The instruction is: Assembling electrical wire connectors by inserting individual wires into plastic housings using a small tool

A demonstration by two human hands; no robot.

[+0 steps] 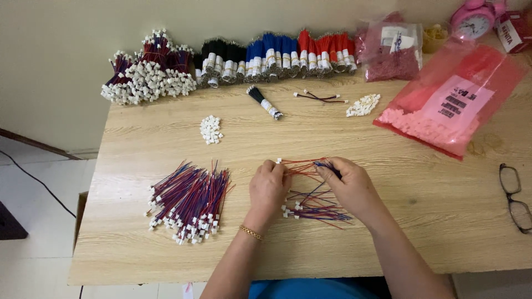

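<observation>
Flat red plastic bag (449,99) with white label (458,103) at right; smaller red bag (389,52) behind.

A few thin red and blue wires (303,166) are pinched between the fingertips of both hands. A tiny white plug (279,161) is seen at the end just above the left fingers. Right below the grip, more loose wires (317,209) with white plugs are spread flat on the wooden table (421,232).
</observation>
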